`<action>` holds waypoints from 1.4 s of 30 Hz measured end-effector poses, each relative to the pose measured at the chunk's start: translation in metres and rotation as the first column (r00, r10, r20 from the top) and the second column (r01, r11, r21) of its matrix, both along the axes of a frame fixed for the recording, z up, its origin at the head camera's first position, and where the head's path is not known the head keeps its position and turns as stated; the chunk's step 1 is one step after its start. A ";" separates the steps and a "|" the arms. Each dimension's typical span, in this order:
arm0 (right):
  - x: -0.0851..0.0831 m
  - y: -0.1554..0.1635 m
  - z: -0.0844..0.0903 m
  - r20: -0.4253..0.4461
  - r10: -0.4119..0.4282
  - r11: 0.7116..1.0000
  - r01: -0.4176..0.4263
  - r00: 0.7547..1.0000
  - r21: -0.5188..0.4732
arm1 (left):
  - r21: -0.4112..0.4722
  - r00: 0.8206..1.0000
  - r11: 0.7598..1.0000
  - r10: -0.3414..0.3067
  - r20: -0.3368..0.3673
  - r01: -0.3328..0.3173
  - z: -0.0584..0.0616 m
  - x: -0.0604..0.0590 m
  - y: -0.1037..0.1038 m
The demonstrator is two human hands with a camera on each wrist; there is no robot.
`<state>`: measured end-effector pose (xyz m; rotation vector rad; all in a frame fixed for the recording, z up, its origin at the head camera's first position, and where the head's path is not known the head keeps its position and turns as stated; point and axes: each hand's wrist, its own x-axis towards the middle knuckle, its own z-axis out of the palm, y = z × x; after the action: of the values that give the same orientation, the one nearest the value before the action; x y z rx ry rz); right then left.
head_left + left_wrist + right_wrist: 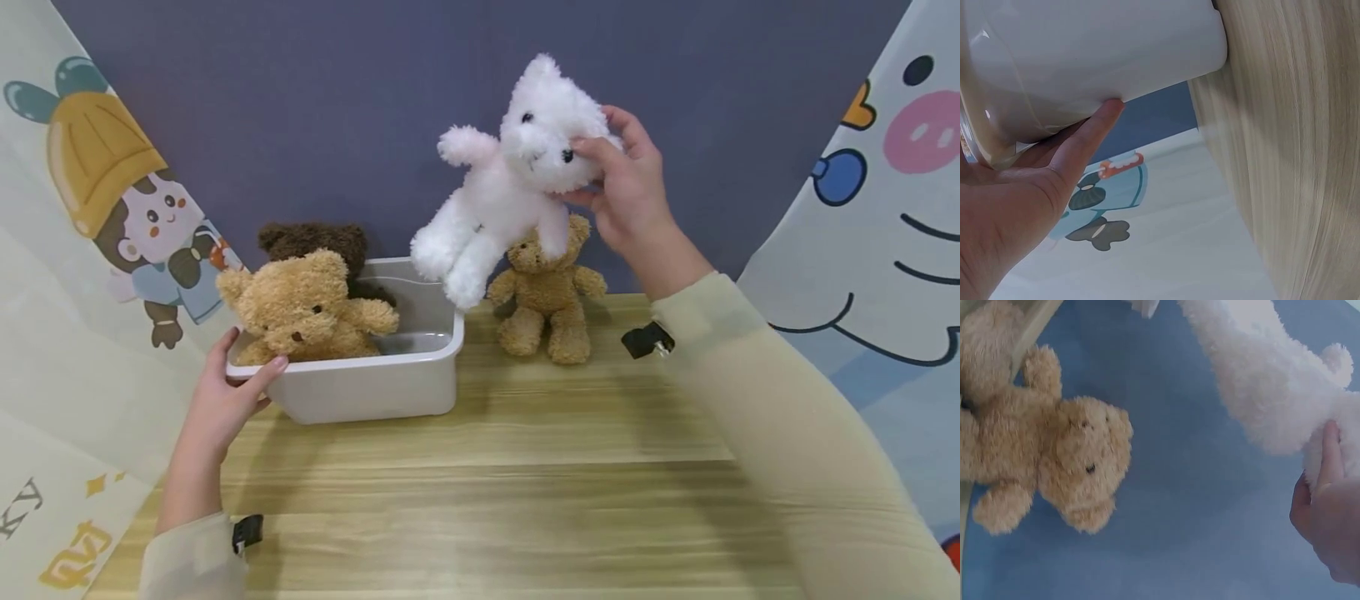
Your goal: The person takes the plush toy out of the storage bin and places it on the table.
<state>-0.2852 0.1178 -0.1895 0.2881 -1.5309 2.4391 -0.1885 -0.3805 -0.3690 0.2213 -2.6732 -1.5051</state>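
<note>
While the right hand (633,187) grips the white plush toy (498,196) by the side of its head, thumb tip beside one eye, the toy hangs tilted over the back right corner of the bin (367,392), feet lowest; whether a foot touches the rim I cannot tell. Gripping the bin at its front left corner, the left hand (221,396) lays its thumb on the rim, with a finger pressed to the outer wall. A tan bear (300,308) fills the bin's left half, a dark brown bear (315,242) behind it, and some bin floor shows at the right. Just right of the bin, a second tan bear (547,308) sits upright, partly hidden by the white toy.

On the left panel (82,417), nearer the wearer than the bin, the letters "ky" can be read. The desk (450,517) runs forward of the bin and past its right side, its rear edge meeting a blue-grey backdrop (375,125). The right forearm slants in from the bin's right, raised above the rim; the left comes up low from its front left.
</note>
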 end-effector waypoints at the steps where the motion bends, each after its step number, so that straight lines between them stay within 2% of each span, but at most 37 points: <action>1: 0.002 0.004 0.001 -0.009 0.000 1.000 0.000 1.000 -0.012 | 0.000 1.000 1.000 -0.001 -0.001 0.001 0.000 0.000 0.000; 9: 0.012 0.035 0.004 -0.031 0.008 1.000 -0.008 0.999 -0.004 | -0.002 1.000 1.000 -0.010 -0.007 0.010 -0.004 -0.002 -0.003; 16: 0.016 0.062 -0.004 -0.044 -0.025 0.995 0.029 0.999 0.093 | -0.025 1.000 1.000 -0.008 -0.011 0.008 -0.002 -0.001 -0.005; 24: 0.017 0.088 -0.012 -0.044 -0.068 0.977 0.076 0.997 0.200 | -0.033 1.000 0.999 -0.005 -0.017 0.004 0.000 0.000 -0.003; 31: 0.022 0.107 -0.015 -0.014 -0.114 0.963 0.114 0.993 0.243 | -0.041 1.000 0.999 -0.012 -0.022 0.011 0.001 -0.001 -0.002; 35: 0.023 0.117 -0.018 0.009 -0.135 0.947 0.127 0.991 0.296 | -0.039 1.000 0.999 -0.011 -0.025 0.010 0.001 -0.001 -0.003; 42: 0.023 0.134 -0.027 0.019 -0.174 0.888 0.148 0.985 0.436 | -0.040 1.000 0.999 -0.007 -0.014 0.007 0.000 -0.001 -0.002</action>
<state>-0.2626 0.2518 -0.2161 0.1598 -2.0294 1.9750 -0.1896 -0.3826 -0.3690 0.1987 -2.6932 -1.4476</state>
